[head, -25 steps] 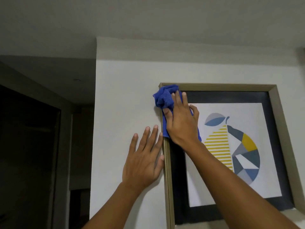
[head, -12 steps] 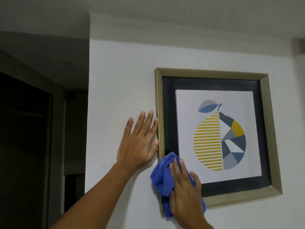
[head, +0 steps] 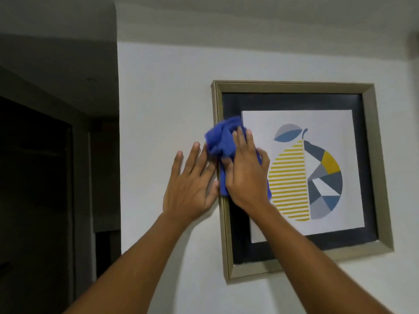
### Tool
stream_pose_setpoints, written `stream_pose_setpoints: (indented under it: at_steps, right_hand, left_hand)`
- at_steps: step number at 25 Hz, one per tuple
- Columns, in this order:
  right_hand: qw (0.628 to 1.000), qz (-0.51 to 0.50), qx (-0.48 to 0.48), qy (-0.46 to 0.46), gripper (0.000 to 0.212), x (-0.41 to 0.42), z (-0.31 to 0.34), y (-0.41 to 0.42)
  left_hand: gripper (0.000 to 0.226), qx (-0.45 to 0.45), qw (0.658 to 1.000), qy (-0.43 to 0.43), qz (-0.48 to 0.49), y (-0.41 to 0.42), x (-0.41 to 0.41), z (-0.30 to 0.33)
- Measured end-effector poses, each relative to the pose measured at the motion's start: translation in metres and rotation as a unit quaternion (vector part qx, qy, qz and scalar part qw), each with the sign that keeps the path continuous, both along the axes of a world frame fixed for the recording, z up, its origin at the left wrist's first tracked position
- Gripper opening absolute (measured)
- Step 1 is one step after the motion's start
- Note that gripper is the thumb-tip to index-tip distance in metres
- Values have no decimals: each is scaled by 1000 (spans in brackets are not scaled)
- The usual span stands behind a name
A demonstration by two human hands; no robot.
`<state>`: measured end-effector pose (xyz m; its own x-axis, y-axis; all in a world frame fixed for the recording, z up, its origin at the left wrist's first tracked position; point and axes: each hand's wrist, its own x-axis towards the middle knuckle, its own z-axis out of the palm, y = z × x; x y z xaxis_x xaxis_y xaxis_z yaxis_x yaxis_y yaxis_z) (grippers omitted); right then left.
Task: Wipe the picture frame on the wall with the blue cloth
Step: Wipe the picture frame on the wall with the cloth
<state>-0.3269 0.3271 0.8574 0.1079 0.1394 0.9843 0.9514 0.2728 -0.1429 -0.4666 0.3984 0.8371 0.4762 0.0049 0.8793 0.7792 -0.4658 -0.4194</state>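
White wall (head: 158, 98) carries the frame (head: 294, 87) at 3 o'clock of the left hand (head: 189, 191), which is pressed flat and spread, while the cloth (head: 223, 141) is pinned against the upright left rail by the right hand (head: 246, 175), the nearer one.

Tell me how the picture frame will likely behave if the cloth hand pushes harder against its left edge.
The picture frame hangs on the wall, so a sideways shove would probably swing or tilt it; it already sits slightly askew. The left hand lies flat on the wall beside it, likely bracing it. It looks rigid, unlike the bunched blue cloth under the right hand.
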Motion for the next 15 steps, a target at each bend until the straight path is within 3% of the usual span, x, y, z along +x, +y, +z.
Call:
stream_pose_setpoints:
  at_steps: [3, 6, 9, 11, 15]
  right_hand:
    - [998, -23, -51, 24, 62, -5, -100, -7]
    - [986, -70, -144, -54, 53, 1, -178, -23]
    - [972, -104, -165, -133, 58, 13, -192, -44]
    - [969, -98, -145, -175, 37, 18, -188, -64]
    - [977, -74, -177, -94, 61, 47, -203, -98]
  left_hand:
    - [71, 3, 1000, 0, -2, 3, 2, 1]
    - [67, 9, 1000, -7, 6, 8, 2, -3]
    - [67, -9, 1000, 1, 9, 1, 2, -1]
    - [67, -36, 999, -9, 5, -9, 1, -6]
    - [67, -80, 984, -116, -105, -45, 24, -38]
